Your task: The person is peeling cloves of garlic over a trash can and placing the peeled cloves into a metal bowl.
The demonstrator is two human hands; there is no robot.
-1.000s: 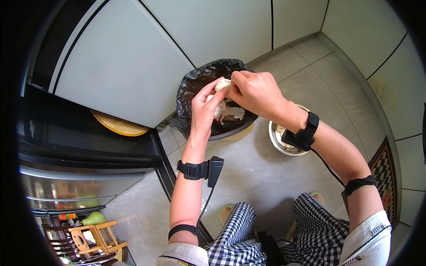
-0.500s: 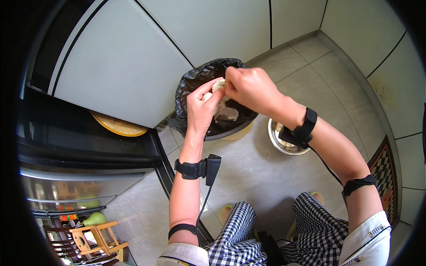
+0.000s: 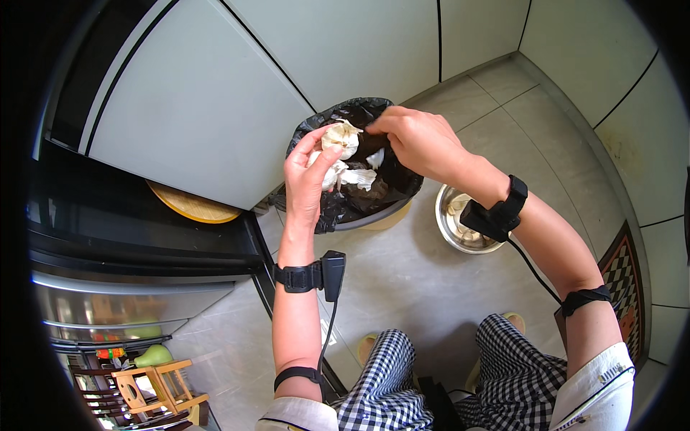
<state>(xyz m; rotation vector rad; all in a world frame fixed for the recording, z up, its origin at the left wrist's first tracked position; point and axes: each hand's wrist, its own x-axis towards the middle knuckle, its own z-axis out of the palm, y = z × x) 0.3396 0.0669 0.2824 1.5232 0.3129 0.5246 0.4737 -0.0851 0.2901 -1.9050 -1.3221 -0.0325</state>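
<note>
In my left hand (image 3: 305, 176) I hold a garlic bulb (image 3: 341, 141), tilted so its top faces right. Below it, in the same fingers, is a second white garlic piece (image 3: 330, 174) with loose papery skin (image 3: 359, 177) hanging off it. My right hand (image 3: 420, 136) is just right of the bulb and apart from it, fingers curled together; whatever may be between the fingertips is hidden. Both hands are over a bin lined with a black plastic bag (image 3: 327, 215). A scrap of white skin (image 3: 375, 159) shows against the dark bag.
A steel bowl (image 3: 471, 246) with pale garlic cloves (image 3: 458, 208) stands on the tiled floor (image 3: 402, 280), right of the bin and partly under my right wrist. White cabinets (image 3: 374, 50) rise behind. At left are a round wooden board (image 3: 194, 203) and a small wooden chair (image 3: 162, 388).
My right hand has pulled away to the right from the garlic. My left hand has shifted slightly left and turned, showing the bulb and loose skin more fully.
</note>
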